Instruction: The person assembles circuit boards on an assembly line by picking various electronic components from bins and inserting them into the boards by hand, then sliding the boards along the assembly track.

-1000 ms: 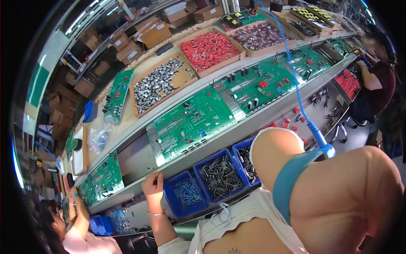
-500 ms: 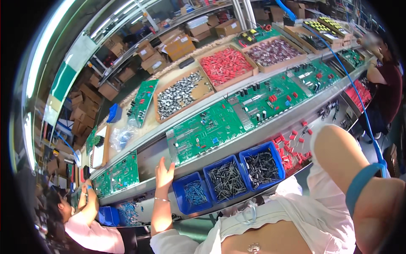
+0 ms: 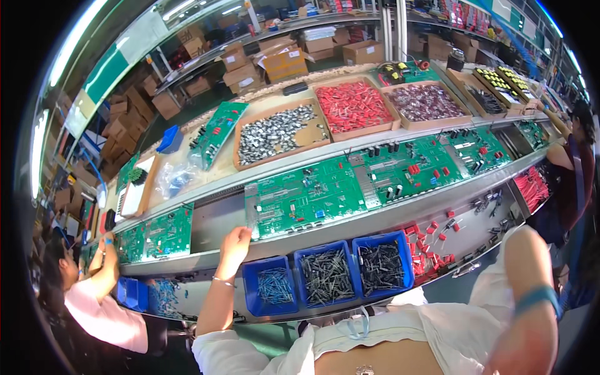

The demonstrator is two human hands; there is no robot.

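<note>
Co-worker at far left: we see a person in pink bent over a neighbouring green board.
Left hand: ours has slid right along the worktop edge since a second ago; fingers spread, touching the corner of the large green circuit board.
Blue bins: three, just below the board, holding dark components.
Right hand: not visible; only the raised arm with its blue wristband, now lower and farther right. We cannot tell its fingers.
Cardboard trays: silver, red and purple parts, behind the boards.

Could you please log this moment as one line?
left hand on green circuit board edge | right hand out of view | blue bins below
</note>
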